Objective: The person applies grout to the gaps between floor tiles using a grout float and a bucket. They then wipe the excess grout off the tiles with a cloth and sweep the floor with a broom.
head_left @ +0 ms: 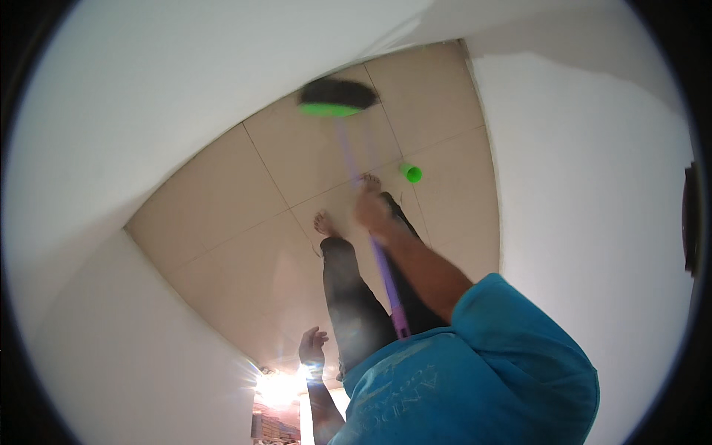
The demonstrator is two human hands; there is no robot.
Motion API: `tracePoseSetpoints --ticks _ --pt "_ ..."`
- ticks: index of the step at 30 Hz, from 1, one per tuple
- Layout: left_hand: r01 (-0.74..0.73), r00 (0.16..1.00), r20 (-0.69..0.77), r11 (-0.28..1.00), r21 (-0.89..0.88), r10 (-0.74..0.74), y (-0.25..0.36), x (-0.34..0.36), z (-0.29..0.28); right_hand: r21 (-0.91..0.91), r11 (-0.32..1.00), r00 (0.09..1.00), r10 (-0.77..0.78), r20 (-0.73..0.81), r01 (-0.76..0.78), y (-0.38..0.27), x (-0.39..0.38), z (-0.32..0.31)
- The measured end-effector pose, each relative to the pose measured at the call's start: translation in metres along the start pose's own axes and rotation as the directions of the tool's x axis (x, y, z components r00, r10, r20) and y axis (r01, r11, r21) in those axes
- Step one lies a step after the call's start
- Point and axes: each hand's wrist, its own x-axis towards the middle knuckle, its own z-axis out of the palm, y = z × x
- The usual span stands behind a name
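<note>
My right hand (371, 209) is wrapped round the purple handle (386, 280) of a broom, in front of my legs. The handle's near end reaches my shirt. At its far end the broom head (337, 96), green with dark bristles, is on the floor close to the far wall; motion blurs it. My left hand (313, 344) hangs at my left side, fingers loosely bent and apart, holding nothing. A small bright green cup-like piece (412, 173) lies on the floor to the right of my right foot, its round open end showing.
Beige floor tiles (222, 200) run between white walls, with a far right corner (461, 41). The right wall (578, 185) stands near my right arm. Bare feet (324, 222) are on the tiles. Behind my left hand are a bright light (278, 387) and stacked items (276, 426).
</note>
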Motion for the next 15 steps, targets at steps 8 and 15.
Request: tracePoseSetpoints --ticks 8,15 --pt "0.004 0.999 -0.041 0.985 -0.172 -0.012 -0.009 0.015 -0.136 0.371 0.907 0.949 -0.273 0.156 0.200 -0.085 -0.132 -0.056" --pt "0.096 0.995 0.057 0.978 -0.185 -0.087 -0.103 0.033 -0.207 0.312 0.836 0.813 0.529 -0.244 -0.451 0.115 -0.110 -0.062"
